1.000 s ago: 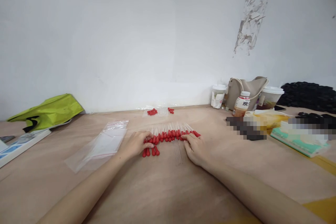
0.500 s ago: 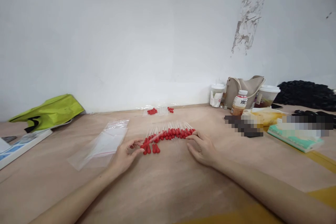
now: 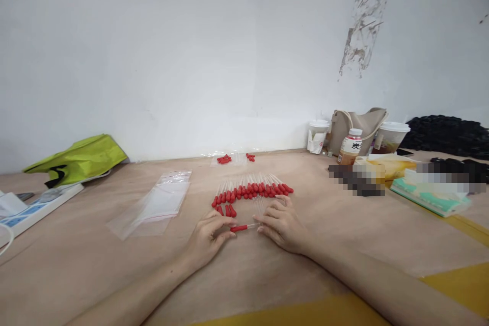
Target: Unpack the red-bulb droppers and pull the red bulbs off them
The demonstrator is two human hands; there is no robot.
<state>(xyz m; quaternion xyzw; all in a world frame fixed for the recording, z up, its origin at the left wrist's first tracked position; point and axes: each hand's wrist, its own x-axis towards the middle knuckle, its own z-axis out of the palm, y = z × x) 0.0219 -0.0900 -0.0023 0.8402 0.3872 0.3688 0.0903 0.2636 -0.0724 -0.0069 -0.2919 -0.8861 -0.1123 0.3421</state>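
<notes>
Between my hands a dropper lies level, its red rubber bulb (image 3: 239, 228) to the left and its clear glass tube (image 3: 252, 225) to the right. My left hand (image 3: 209, 237) pinches the bulb end. With thumb and finger, my right hand (image 3: 280, 224) grips the tube's far end, which the fingers hide. Just beyond, several assembled droppers (image 3: 252, 191) lie in a fanned row, bulbs toward me and tubes toward the wall. Several loose red bulbs (image 3: 229, 210) rest by my left fingers. Bare glass tubes (image 3: 258, 204) lie by my right fingers.
Clear plastic bags (image 3: 164, 198) lie at left, near a power strip (image 3: 46, 209) and a yellow-green bag (image 3: 80, 160). More red bulbs (image 3: 224, 158) sit on plastic by the wall. Rightward stand a bottle (image 3: 350, 147), lidded cups (image 3: 318, 137), a beige bag (image 3: 361, 125) and a tissue pack (image 3: 430, 198).
My left hand has moved right and nearer me. A red bulb is now held there, joined to a glass tube in my right hand. My right fingers have closed from a spread pose.
</notes>
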